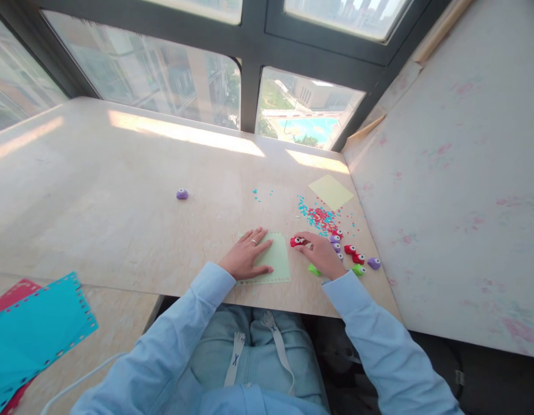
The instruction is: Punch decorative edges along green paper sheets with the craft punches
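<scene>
My left hand (248, 255) lies flat with its fingers spread on a pale green sheet of paper (279, 262), which has small punched holes along its top and bottom edges. Just right of the sheet, my right hand (321, 253) grips a red craft punch (296, 241) between thumb and fingers. The punch is apart from the paper's right edge. Around my right hand lie several more small punches, among them a purple one (374, 263), a red one (358, 259) and a green one (313, 270), partly covered by the hand.
Red and blue paper bits (321, 219) are scattered beyond my right hand, near a pale yellow sheet (331, 192). A lone purple punch (181, 194) stands farther left. Blue paper (37, 331) with punched edges overlaps red paper at lower left. A wall (457, 173) bounds the right side.
</scene>
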`<state>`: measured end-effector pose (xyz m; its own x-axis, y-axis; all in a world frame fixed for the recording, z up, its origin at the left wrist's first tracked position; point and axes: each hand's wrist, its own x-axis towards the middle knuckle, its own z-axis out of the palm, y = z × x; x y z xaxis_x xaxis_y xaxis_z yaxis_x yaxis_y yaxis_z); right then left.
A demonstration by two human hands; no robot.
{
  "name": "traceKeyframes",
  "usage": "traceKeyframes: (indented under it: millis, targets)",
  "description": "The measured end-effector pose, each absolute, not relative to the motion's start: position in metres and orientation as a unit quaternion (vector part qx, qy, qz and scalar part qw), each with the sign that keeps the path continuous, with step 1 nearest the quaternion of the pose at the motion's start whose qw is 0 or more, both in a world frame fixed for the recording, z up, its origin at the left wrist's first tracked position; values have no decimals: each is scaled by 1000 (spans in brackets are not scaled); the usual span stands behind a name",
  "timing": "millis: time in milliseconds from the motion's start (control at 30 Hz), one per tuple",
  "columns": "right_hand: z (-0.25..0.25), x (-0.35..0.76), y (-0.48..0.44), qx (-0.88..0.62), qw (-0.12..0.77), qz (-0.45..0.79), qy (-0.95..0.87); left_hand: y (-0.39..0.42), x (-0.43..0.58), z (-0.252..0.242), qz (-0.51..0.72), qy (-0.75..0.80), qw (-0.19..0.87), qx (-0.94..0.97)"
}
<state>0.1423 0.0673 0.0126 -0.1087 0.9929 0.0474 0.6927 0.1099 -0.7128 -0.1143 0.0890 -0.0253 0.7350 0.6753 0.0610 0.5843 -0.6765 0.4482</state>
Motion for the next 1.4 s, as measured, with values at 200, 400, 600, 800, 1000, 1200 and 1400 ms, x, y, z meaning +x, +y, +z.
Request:
traceKeyframes:
  millis: [200,400,600,800,1000,1200,1400]
  targets:
    - [7,139,73,-607,237,243,-719,84,-115,-27,144,342,184,910]
    - [6,139,73,-609,225,222,-728,82,-115,-29,161,339,170,911]
    - [20,150,66,-629,179,161,-740,82,-115,-29,161,337,161,913]
    - [33,162,55,-628,53,105,-769,82,-115,-30,169,337,157,913]
    - [34,164,50,-615,19,58,-786,82,-116,-36,249,337,175,891]
    - [30,156,41,-585,103,53,-803,108,-139,-25,413,468,147,768]
    - [16,132,10,-535,201,94,-815,172,-207,-9,422,695,76,577]
